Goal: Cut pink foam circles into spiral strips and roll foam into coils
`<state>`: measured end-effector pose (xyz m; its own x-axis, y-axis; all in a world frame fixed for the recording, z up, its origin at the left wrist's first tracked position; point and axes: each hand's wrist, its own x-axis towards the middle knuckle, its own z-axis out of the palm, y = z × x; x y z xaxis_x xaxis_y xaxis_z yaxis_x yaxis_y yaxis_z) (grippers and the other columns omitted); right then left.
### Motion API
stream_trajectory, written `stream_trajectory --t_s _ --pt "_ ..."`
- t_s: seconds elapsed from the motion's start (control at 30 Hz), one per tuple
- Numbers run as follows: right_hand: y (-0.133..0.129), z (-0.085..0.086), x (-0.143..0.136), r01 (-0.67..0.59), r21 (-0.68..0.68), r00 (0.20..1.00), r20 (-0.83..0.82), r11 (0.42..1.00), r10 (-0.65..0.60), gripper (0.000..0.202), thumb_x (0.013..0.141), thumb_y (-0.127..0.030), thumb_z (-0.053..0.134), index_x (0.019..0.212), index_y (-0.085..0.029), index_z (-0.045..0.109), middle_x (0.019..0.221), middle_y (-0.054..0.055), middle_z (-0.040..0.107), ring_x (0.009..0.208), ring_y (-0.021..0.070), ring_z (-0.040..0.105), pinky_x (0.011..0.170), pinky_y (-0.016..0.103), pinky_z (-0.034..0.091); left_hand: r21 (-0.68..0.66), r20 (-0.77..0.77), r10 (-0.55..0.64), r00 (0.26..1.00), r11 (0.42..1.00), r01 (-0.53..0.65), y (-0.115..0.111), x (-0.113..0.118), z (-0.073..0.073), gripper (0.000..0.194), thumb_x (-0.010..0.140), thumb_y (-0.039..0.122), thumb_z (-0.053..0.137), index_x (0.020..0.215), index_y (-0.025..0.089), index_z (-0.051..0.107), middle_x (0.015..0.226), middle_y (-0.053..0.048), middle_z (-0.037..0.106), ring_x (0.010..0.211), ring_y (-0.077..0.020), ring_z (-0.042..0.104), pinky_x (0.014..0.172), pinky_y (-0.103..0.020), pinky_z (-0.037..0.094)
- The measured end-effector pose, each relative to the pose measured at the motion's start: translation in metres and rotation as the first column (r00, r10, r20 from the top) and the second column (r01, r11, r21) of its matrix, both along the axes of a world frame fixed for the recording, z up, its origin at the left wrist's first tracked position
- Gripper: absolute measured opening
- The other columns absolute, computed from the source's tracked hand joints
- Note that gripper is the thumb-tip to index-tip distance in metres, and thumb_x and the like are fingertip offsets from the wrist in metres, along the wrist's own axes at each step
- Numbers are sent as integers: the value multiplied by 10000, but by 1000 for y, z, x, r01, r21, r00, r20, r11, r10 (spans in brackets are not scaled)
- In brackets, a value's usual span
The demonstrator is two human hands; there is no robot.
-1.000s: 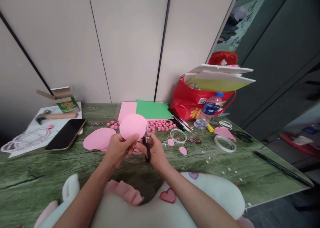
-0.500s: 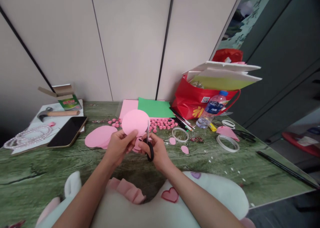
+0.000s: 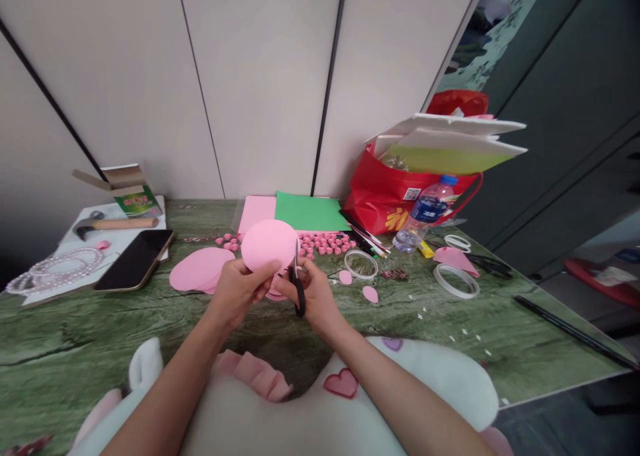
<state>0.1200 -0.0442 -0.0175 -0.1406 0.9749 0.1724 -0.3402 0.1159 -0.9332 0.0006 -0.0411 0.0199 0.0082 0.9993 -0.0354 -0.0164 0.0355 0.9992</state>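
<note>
My left hand (image 3: 240, 288) pinches the lower edge of a round piece of pink paper (image 3: 269, 244), thumb on the near side. My right hand (image 3: 311, 289) is closed on black-handled scissors (image 3: 300, 295), their blades pointing up along the right edge of the pink paper. Whether the blades touch the paper's edge is hard to make out. Under my hands more pink paper shows in part. A stack of pink paper rounds (image 3: 197, 269) lies left of my left hand. Two small pink petal-shaped pieces (image 3: 370, 294) lie right of my right hand.
Behind my hands are small pink roses (image 3: 330, 244) and green paper (image 3: 313, 211). Tape rolls (image 3: 456, 281), a water bottle (image 3: 427, 213) and a red bag (image 3: 375, 193) stand to the right. At left are a phone (image 3: 135, 261), a hammer (image 3: 123, 223) and beads (image 3: 60, 269). A plush cushion (image 3: 425, 369) is in front.
The scissors have turned slightly in my right hand, at the paper's right edge. The pink round has shifted a little to the left; both hands keep their hold.
</note>
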Motion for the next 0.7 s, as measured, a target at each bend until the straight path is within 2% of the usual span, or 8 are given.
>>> stream_trajectory --t_s 0.27,0.47,0.7 --pt "0 -2 2 -17 -13 1000 -2 1000 17 399 513 -319 726 784 -183 467 545 -66 475 476 70 420 474 202 357 22 26 7 1000 1000 -8 2 -1 -3 272 598 263 636 431 128 471 349 44 432 301 -27 321 308 -172 194" --pt "1 -3 1 -16 -9 1000 -5 1000 16 345 524 -328 719 732 -183 485 490 -80 451 422 60 412 453 209 389 63 53 -11 999 998 7 1 -2 -2 304 621 253 621 413 135 435 329 58 390 303 -20 297 317 -171 193" --pt "-2 -2 -1 -49 -20 999 -7 999 49 334 542 -323 712 723 -184 468 493 -72 484 398 59 412 418 200 369 21 142 -90 986 996 87 0 -2 0 247 662 301 595 509 120 526 415 18 508 306 -61 422 292 -177 274"
